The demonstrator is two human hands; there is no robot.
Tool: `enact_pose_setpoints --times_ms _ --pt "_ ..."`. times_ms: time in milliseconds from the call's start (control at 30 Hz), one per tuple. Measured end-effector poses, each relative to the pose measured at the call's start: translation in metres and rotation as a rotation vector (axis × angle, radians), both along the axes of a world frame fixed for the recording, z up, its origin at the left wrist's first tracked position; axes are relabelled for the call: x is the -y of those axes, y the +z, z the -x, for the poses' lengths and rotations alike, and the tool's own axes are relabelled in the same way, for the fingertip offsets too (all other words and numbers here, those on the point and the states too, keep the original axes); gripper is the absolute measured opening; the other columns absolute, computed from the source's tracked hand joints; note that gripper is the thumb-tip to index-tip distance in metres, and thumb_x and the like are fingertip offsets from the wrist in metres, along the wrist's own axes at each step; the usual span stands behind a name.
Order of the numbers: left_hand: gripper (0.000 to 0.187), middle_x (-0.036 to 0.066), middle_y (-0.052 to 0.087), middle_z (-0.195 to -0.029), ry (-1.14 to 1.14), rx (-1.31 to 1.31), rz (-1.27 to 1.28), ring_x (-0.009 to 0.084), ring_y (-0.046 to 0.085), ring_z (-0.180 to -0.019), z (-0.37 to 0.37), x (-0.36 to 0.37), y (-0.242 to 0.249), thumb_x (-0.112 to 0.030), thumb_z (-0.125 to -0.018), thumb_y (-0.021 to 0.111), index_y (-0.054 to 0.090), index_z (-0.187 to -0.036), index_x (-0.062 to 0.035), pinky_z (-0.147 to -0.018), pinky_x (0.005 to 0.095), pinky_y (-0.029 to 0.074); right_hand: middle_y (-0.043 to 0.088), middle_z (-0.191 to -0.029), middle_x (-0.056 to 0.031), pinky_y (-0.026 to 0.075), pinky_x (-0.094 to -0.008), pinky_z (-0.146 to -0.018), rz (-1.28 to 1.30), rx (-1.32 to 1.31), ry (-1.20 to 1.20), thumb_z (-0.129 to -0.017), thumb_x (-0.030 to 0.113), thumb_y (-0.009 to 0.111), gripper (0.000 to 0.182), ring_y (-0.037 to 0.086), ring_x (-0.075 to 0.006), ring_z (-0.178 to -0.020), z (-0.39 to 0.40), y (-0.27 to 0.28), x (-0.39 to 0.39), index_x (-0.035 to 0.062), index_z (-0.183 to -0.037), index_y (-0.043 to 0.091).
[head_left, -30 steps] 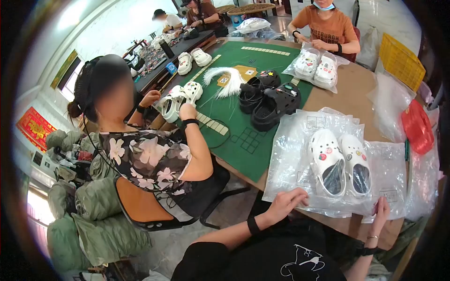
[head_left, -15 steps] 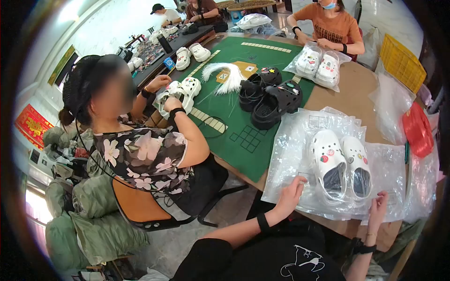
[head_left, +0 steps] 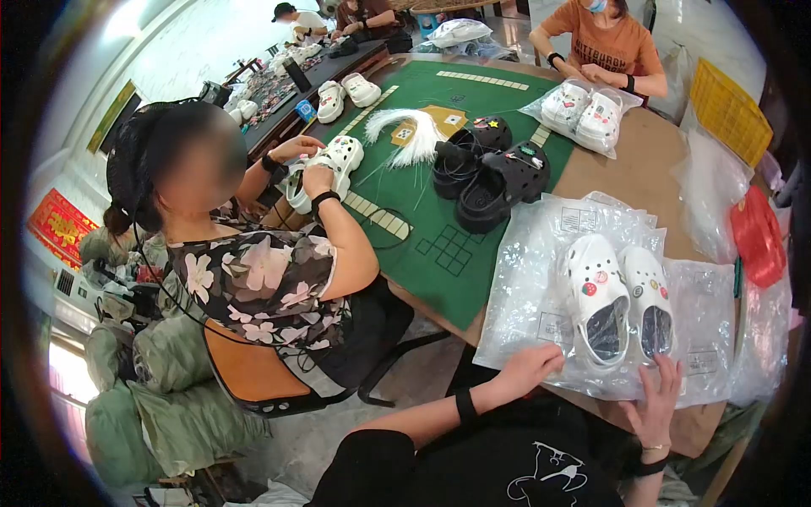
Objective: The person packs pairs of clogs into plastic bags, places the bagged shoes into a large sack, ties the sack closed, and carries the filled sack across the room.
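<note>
A pair of white clogs point(head_left: 598, 283) with colourful charms lies side by side, with clear plastic bags point(head_left: 528, 300) around and under them. At the left of the bag's near edge, my left hand point(head_left: 530, 374) has its fingers bent together on the plastic. My right hand point(head_left: 655, 401) is open, fingers spread, its fingertips on the plastic by the heel of the right clog. Whether the plastic covers the clogs completely is hard to tell.
Black clogs point(head_left: 498, 186) and a bundle of white strands point(head_left: 418, 139) lie on the green mat point(head_left: 448, 291). A co-worker at left handles white clogs point(head_left: 342, 160). Across the table, another person sits behind bagged clogs point(head_left: 583, 114). Red ribbon point(head_left: 754, 237) hangs at right.
My right hand has moved left and inward from the bag's right side to the clog's heel, its fingers spreading. My left hand has drawn slightly nearer to me, fingers bending.
</note>
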State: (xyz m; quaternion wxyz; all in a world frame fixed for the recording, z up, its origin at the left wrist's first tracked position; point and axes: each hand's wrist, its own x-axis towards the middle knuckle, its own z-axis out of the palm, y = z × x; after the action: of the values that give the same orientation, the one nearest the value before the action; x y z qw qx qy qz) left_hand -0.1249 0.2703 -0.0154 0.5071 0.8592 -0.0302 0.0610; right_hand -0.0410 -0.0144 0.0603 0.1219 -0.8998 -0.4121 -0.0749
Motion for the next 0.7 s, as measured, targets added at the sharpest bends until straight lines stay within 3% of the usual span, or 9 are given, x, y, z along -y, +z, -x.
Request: enact_pose_setpoints --times_ms 67,133,167,333,400,533,667,700 --pt "0.022 0.011 0.056 -0.076 0.018 -0.119 0.283 0.0225 0.057 -0.072 -0.008 -0.004 -0.009 -0.021 -0.095 0.054 0.059 -0.085 -0.0012 -0.066 0.0337 0.045 0.046 -0.13 -0.0181 0.021 -0.0575 -0.112 0.003 0.064 0.055 -0.08 0.037 0.065 0.055 0.041 -0.0364 -0.126 0.0 -0.001 -0.01 0.0088 -0.127 0.054" --pt "0.024 0.011 0.056 -0.074 0.033 -0.123 0.293 0.0207 0.055 -0.07 -0.01 -0.005 -0.005 -0.021 -0.095 0.054 0.059 -0.085 -0.0003 -0.064 0.0322 0.044 0.051 -0.119 -0.0137 0.027 -0.0548 -0.11 0.021 0.043 0.13 -0.074 0.018 0.068 0.046 0.047 -0.0332 -0.117 -0.002 -0.009 -0.02 0.0091 -0.118 0.06" --pt "0.023 0.012 0.057 -0.078 0.042 -0.119 0.282 0.0221 0.056 -0.069 -0.011 -0.006 -0.007 -0.021 -0.095 0.055 0.059 -0.087 -0.0003 -0.064 0.0328 0.045 0.057 -0.103 -0.0081 0.034 -0.0508 -0.105 -0.05 0.095 0.133 -0.069 0.004 0.065 0.04 0.054 -0.029 -0.103 -0.006 -0.019 -0.024 0.0084 -0.108 0.062" --pt "0.021 0.011 0.06 -0.098 0.202 -0.071 0.082 0.0248 0.059 -0.078 -0.006 -0.002 0.022 -0.024 -0.091 0.06 0.061 -0.102 -0.0063 -0.071 0.035 0.047 0.058 -0.084 -0.0065 0.042 -0.0449 -0.09 -0.178 0.005 0.098 -0.073 0.003 0.064 0.021 0.056 -0.0279 -0.086 -0.021 -0.018 -0.034 0.0087 -0.093 0.062" --pt "0.034 0.009 0.057 -0.113 0.172 0.507 -0.469 0.0264 0.058 -0.096 -0.007 0.0 0.042 -0.023 -0.086 0.064 0.057 -0.116 -0.0099 -0.082 0.0397 0.044 0.058 -0.08 -0.007 0.043 -0.0429 -0.085 -0.227 -0.014 0.09 -0.076 0.002 0.063 0.016 0.056 -0.0282 -0.082 -0.023 -0.013 -0.037 0.0087 -0.091 0.062" --pt "0.045 0.006 0.057 -0.108 -0.032 0.583 -0.522 0.0265 0.055 -0.102 -0.01 0.019 0.037 -0.022 -0.08 0.065 0.055 -0.122 -0.0079 -0.088 0.0398 0.042 0.06 -0.08 -0.0111 0.042 -0.0394 -0.078 -0.294 -0.193 -0.084 -0.081 0.004 0.061 0.009 0.055 -0.0309 -0.081 -0.027 -0.015 -0.037 0.0059 -0.09 0.062" --pt "0.039 0.013 0.063 -0.1 -0.114 0.437 -0.645 0.0234 0.063 -0.087 -0.022 0.023 0.03 -0.01 -0.077 0.058 0.057 -0.115 -0.0007 -0.072 0.0341 0.048 0.065 -0.084 -0.012 0.043 -0.0388 -0.074 -0.355 -0.354 -0.112 -0.084 0.008 0.059 0.012 0.057 -0.0319 -0.079 -0.027 -0.004 -0.041 0.0053 -0.096 0.062" --pt "0.036 0.012 0.065 -0.095 -0.099 0.421 -0.506 0.0243 0.065 -0.083 -0.024 0.025 0.025 -0.01 -0.077 0.057 0.058 -0.112 -0.0018 -0.071 0.0349 0.05 0.066 -0.085 -0.012 0.044 -0.0393 -0.074 -0.304 -0.349 -0.138 -0.084 0.009 0.061 0.014 0.058 -0.0322 -0.078 -0.027 -0.004 -0.04 0.0065 -0.098 0.061"
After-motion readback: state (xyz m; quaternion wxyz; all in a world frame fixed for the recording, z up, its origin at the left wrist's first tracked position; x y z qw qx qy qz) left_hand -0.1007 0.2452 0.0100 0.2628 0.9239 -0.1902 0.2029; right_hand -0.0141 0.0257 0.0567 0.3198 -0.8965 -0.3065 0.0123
